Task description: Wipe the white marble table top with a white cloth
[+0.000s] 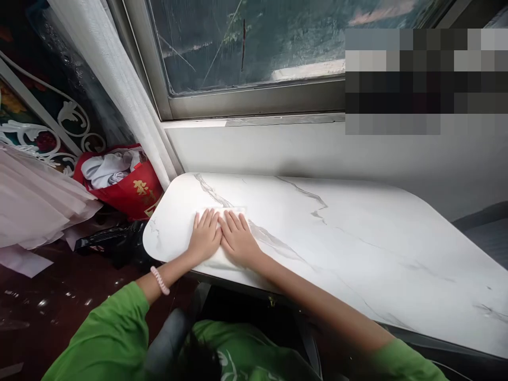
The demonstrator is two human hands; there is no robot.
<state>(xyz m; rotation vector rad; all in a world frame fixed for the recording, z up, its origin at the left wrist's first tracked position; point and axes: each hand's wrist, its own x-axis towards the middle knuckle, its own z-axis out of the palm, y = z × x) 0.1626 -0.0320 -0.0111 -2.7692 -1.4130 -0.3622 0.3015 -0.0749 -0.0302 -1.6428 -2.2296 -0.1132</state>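
My left hand (205, 236) lies flat with fingers stretched out, pressing on a thin white sheet (223, 259) that looks like a folded tissue or cloth. Beside it, my right hand (239, 239) is also flat on the sheet, its fingers pointing away from me. The two thumbs meet near the middle. Much of the sheet is hidden under both palms; its far edge shows just past the fingertips. Underneath is a white marble-patterned table (357, 227), near its left end. A pink coil band (160, 280) circles my left wrist.
A red bag (130, 185) stuffed with pale cloth stands left of the table, near a white curtain (107, 69) and pink fabric (39, 196). A black plastic bag (119, 241) lies below. Behind the table are a white wall and a metal-framed window (254, 100).
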